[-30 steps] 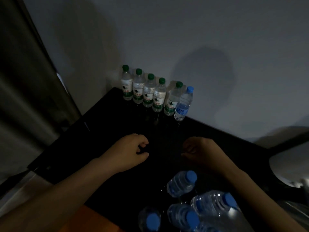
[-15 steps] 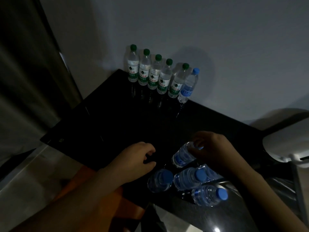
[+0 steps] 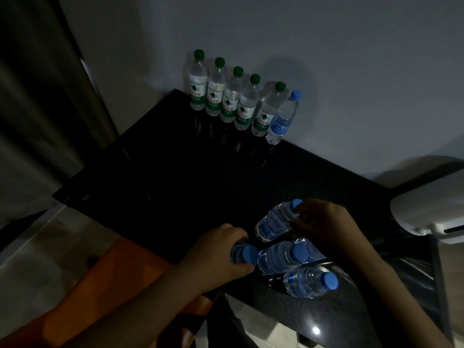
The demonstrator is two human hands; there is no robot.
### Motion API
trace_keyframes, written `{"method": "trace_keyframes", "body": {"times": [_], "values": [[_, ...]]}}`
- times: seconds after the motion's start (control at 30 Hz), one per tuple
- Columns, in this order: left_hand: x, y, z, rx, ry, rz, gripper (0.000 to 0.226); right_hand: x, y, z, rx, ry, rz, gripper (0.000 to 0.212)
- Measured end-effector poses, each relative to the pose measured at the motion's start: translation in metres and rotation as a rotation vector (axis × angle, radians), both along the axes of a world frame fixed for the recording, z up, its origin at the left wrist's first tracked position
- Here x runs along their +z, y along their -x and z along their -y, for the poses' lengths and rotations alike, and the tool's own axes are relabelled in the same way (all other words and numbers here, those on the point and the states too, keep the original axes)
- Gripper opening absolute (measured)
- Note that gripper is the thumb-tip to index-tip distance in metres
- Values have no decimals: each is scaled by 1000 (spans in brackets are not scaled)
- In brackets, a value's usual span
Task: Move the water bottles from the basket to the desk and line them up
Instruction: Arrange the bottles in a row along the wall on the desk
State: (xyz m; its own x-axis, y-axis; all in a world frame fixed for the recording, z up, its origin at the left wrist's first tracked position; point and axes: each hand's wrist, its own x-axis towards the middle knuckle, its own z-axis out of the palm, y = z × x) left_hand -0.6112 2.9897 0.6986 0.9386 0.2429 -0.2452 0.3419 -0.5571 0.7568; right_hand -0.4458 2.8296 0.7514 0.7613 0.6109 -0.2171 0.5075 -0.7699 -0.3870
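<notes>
**Head view: ten caps counted, a bottle in each hand**

Head view takes in a black desk (image 3: 175, 184) pushed into a corner, under dim light. At its far edge, against the wall (image 3: 326, 59), six bottles stand upright in one row, side by side. Five are green-capped bottles (image 3: 229, 101) with green labels. The sixth bottle (image 3: 282, 119), at the right end of the row, has a blue cap and a blue label.

Four more blue caps show at the near edge of the desk, well apart from the row. What these bottles rest in is too dark to make out. The left hand (image 3: 218, 254) grips the nearest bottle (image 3: 247, 253), with fingers and thumb curled round it just below the cap. The right hand (image 3: 324, 227) holds the tilted bottle (image 3: 273, 223) by its neck, fingers wrapped close under the cap, which points up and to the right. Between the two hands lies the middle bottle (image 3: 281, 257), leaning with its cap to the right. The last bottle (image 3: 310, 285) lies closest to the camera, also with its cap to the right. A patch of clear plastic beside the right wrist may be a fifth bottle; I cannot tell.

One dark curtain (image 3: 37, 96) hangs at the left. One orange surface (image 3: 113, 285) shows under the left forearm. One white rounded thing (image 3: 426, 212) sits at the right edge.
</notes>
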Motion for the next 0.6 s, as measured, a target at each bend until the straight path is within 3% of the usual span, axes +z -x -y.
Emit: {"method": "trace_keyframes", "body": {"times": [0.17,0.3,0.5,0.6], "values": [[2,-9,5,-47,-60,30,38,-9,-15,-3,10,-30,171,37],[2,-12,5,-91,-100,36,30,-24,-28,-5,77,33,168,48],[0,-18,3,-50,-111,22,28,-38,-45,-13,145,111,74,40],[2,-20,-1,3,-90,14,26,-38,-54,-16,180,53,58,30]]}}
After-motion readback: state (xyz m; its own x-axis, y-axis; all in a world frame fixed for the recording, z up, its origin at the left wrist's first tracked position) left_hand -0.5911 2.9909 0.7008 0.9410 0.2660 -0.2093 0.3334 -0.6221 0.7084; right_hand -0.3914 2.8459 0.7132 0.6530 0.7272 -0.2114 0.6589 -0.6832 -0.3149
